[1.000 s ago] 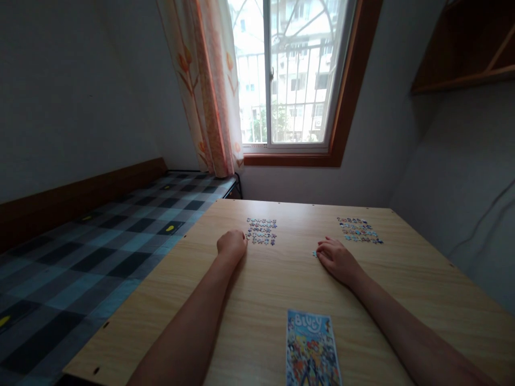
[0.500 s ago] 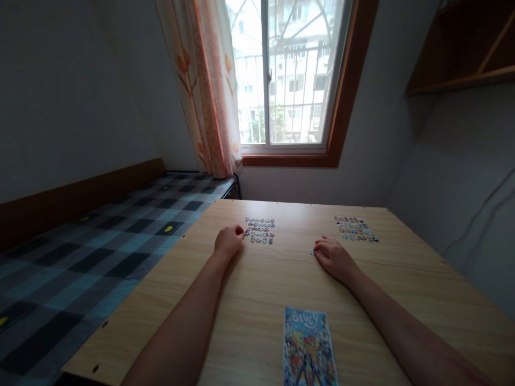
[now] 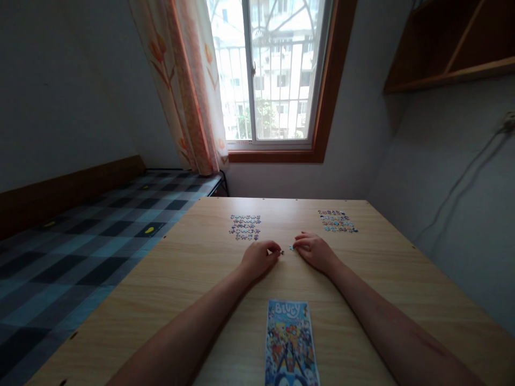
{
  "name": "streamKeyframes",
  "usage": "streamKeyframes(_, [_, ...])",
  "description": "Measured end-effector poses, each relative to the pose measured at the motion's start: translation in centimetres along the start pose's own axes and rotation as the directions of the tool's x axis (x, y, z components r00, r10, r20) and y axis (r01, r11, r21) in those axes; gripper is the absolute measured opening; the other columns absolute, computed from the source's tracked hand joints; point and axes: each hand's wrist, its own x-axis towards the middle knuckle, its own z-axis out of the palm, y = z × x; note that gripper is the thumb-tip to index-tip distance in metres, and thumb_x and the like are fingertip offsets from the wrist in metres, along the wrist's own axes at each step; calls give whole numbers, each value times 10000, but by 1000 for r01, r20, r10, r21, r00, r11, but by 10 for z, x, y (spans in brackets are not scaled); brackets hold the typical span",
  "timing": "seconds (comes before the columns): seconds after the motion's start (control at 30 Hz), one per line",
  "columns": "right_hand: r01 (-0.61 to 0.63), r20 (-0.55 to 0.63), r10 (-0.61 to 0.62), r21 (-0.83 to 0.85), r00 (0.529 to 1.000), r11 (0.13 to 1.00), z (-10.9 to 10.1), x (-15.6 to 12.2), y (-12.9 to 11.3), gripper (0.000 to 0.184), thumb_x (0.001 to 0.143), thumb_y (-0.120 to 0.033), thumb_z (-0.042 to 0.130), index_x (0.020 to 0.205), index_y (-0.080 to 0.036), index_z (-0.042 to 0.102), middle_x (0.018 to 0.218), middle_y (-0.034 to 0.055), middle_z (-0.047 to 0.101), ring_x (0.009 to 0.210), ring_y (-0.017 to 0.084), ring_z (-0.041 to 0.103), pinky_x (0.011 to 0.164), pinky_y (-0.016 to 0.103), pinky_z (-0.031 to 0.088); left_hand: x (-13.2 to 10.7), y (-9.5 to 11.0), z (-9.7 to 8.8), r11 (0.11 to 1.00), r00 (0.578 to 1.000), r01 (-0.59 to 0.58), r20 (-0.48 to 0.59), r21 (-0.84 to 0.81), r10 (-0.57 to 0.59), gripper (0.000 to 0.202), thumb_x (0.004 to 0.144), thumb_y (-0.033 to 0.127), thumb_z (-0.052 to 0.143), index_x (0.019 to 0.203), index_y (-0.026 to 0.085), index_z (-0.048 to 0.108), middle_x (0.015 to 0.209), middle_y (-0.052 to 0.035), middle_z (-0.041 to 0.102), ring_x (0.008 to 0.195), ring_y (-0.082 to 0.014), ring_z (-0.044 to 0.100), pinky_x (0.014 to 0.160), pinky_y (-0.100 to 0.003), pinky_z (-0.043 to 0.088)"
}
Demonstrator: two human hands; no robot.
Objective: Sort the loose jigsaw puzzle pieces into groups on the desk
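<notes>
Near the middle of the table, my left hand (image 3: 261, 258) pinches a small dark jigsaw puzzle piece (image 3: 282, 252) at its fingertips. Just to the right, my right hand (image 3: 315, 251) has its fingers closed on a light-blue puzzle piece (image 3: 292, 247) at the tabletop. A narrow gap separates the two pieces. Beyond my left hand lie rows of loose puzzle pieces (image 3: 245, 227); a second group of rows (image 3: 338, 221) lies beyond my right hand. Between my forearms rests a colourful picture sheet (image 3: 290, 343) with "Bluey" across its top.
The wooden table (image 3: 225, 300) reaches toward the wall below a barred window (image 3: 281, 75). A bed with a checked sheet (image 3: 100, 252) stands along the left side. An orange-flowered curtain (image 3: 189, 91) hangs by the window, and a wooden shelf (image 3: 450, 75) is fixed at upper right.
My left hand has moved right from the left rows to beside my right hand, bringing a puzzle piece. My right hand stays near its place with its piece. The camera view has turned slightly right.
</notes>
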Motion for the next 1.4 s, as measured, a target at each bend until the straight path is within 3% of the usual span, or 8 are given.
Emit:
streamKeyframes(0.2, [35,26,-36,57,999,998,-1,4,-2,212,855,-250,562,870,-260,774,995,25,721,1028,181,640,1065,398,444,10,6,0,993,999,-22,46,112,17,205,820,298,597,942,272,760,917,16,759,774,-146,656,727,-240,465])
streamKeyframes(0.37, [17,17,-18,75,1000,997,-2,3,-3,228,834,-206,567,905,-256,777,1032,29,718,1044,186,641,1065,389,447,30,17,9,994,996,-49,83,101,41,214,810,266,590,935,262,764,898,11,759,774,-152,659,747,-246,476])
streamKeyframes(0.47, [24,19,-26,93,999,995,-2,2,-4,248,831,-180,551,901,-252,778,1024,29,720,1037,183,647,1058,375,454,36,19,15,994,997,-57,49,96,52,226,817,261,570,935,261,763,901,6,758,798,-159,662,754,-252,481])
streamKeyframes(1.03, [-16,-4,16,77,1000,997,-2,1,-6,243,833,-183,546,882,-249,775,1010,23,724,1031,180,652,1005,327,482,33,17,17,983,997,-61,62,172,51,253,854,321,549,966,297,775,962,-22,709,819,-165,643,785,-267,484])
streamKeyframes(1.4, [-54,22,52,82,998,995,-3,0,-5,261,831,-177,550,937,-256,775,1049,24,718,1106,197,628,1051,367,455,28,16,16,984,996,-89,34,153,84,227,845,288,564,955,279,762,951,-21,696,809,-158,635,783,-257,480])
